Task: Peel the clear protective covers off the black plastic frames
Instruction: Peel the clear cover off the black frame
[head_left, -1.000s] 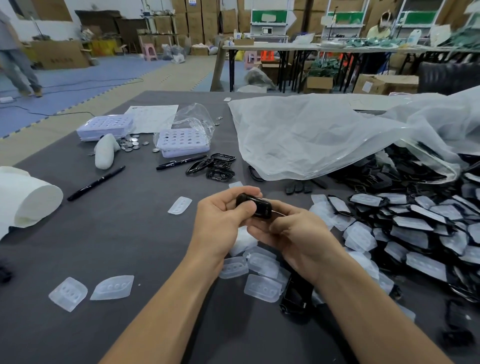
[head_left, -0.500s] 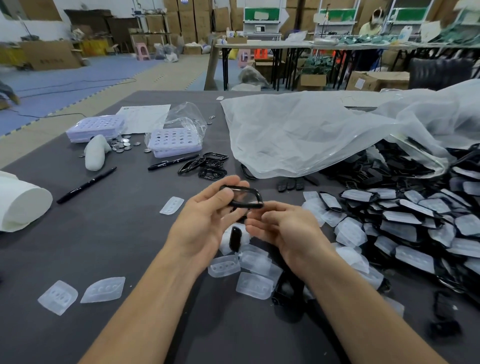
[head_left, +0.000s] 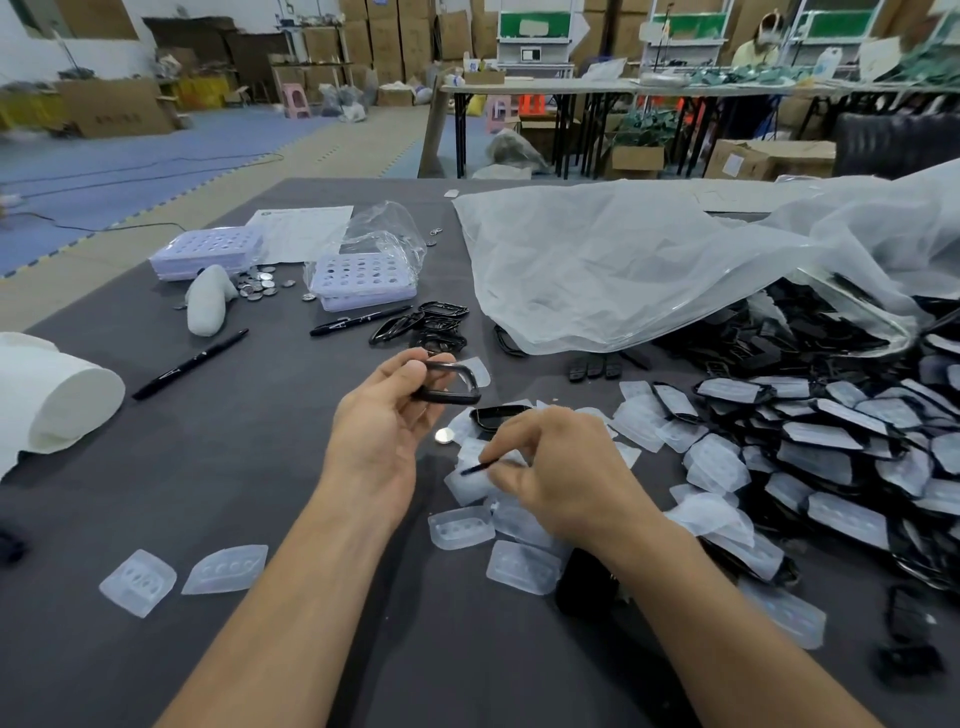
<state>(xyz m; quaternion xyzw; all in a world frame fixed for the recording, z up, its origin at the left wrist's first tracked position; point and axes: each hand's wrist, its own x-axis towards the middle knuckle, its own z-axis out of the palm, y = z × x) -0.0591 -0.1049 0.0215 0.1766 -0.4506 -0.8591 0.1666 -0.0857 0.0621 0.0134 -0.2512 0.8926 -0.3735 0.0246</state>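
My left hand (head_left: 379, 431) holds an empty black plastic frame (head_left: 449, 384) by its near edge, raised a little above the grey table (head_left: 234, 467). My right hand (head_left: 563, 470) is lower, over a heap of clear covers (head_left: 462, 527), and pinches a thin black stick (head_left: 474, 469) between thumb and fingertips. A black oval part (head_left: 496, 417) lies on the covers just beyond my right hand. A small silver disc (head_left: 444, 435) lies between my hands. A big pile of covered black frames (head_left: 831, 436) fills the right side.
Several bare black frames (head_left: 426, 327) lie beyond my left hand, with two black pens (head_left: 189, 364) and lilac trays (head_left: 363, 280). A large clear bag (head_left: 649, 270) spills from the back right. A white roll (head_left: 52, 400) sits at the left edge. Two loose covers (head_left: 182, 574) lie near left.
A black piece gripped by both hands came apart. My left hand keeps the frame. My right hand dropped to the covers with a thin stick, and a black oval part lies on the table.
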